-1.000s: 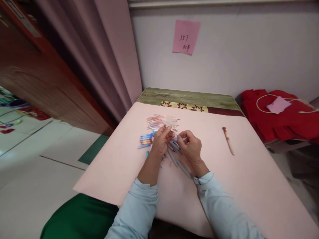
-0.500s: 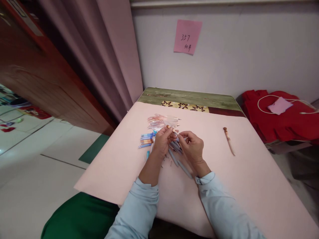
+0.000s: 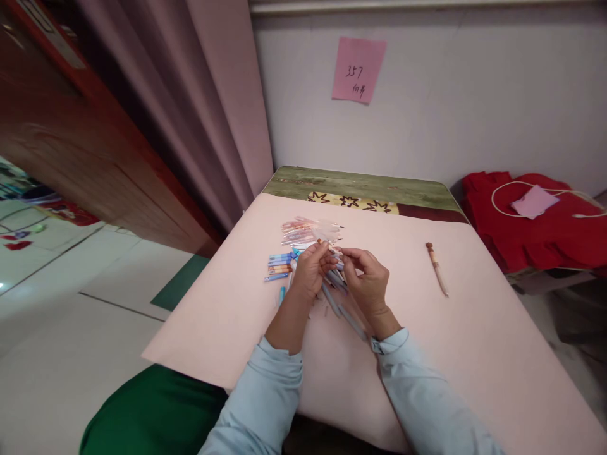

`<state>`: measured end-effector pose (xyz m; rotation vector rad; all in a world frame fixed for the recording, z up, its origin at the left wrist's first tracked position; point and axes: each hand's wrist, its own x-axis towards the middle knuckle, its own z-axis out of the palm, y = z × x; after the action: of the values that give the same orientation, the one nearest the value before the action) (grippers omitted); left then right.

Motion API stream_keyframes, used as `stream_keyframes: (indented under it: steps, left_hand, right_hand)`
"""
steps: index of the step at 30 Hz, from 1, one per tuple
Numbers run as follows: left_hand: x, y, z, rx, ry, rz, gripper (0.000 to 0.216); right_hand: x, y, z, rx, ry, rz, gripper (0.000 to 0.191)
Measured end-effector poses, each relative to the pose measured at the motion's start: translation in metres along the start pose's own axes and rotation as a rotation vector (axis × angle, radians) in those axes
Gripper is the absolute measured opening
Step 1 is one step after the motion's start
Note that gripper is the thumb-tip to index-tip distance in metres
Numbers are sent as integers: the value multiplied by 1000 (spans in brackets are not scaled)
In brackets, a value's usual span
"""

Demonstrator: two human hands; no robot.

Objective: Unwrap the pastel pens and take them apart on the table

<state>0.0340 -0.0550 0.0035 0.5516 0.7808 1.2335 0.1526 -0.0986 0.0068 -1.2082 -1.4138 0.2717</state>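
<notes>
Above the middle of the table, my left hand (image 3: pixel 310 268) pinches a small pen part (image 3: pixel 322 242) with a brown-orange end. My right hand (image 3: pixel 367 278) is closed in a pinch close beside it, at the other end of that part; what its fingertips hold is too small to tell. Under and between the hands lie several pale grey pen barrels (image 3: pixel 351 322), partly hidden. Left of my left hand is a row of blue and orange printed pen pieces (image 3: pixel 279 268). Behind the hands lies a bunch of pinkish clear refills (image 3: pixel 298 230) with dark tips.
A whole pen (image 3: pixel 437 270) with a brown top lies alone on the right of the pale table cover (image 3: pixel 474 354). Tiny loose parts (image 3: pixel 325 311) lie near my wrists. Red cloth (image 3: pixel 493 234) with a white cable is beyond the right edge; a wooden door (image 3: pixel 95 145) stands left.
My right hand's fingers have shifted slightly at the small part. My left hand stays in place with its pinch, and the things on the table lie as before.
</notes>
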Motion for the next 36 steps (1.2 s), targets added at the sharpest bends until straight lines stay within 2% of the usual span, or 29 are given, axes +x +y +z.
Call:
stream_keyframes:
  steps: [9,19,23,36]
  left_hand:
    - [1,-2,-4,-38,-16,-10,26]
    - [3,-3,-6,-37,-14,-2,27]
    - [3,-3,-5,-27,-38,-7,27]
    - [0,-5,-2,2,-77,-87,22]
  right_hand:
    - [-4,5,3,109,6,94,21]
    - [-4,6,3,49,78,71,21]
    - [-4,6,3,44,68,61,19]
    - [-3,6,4,25,62,147,25]
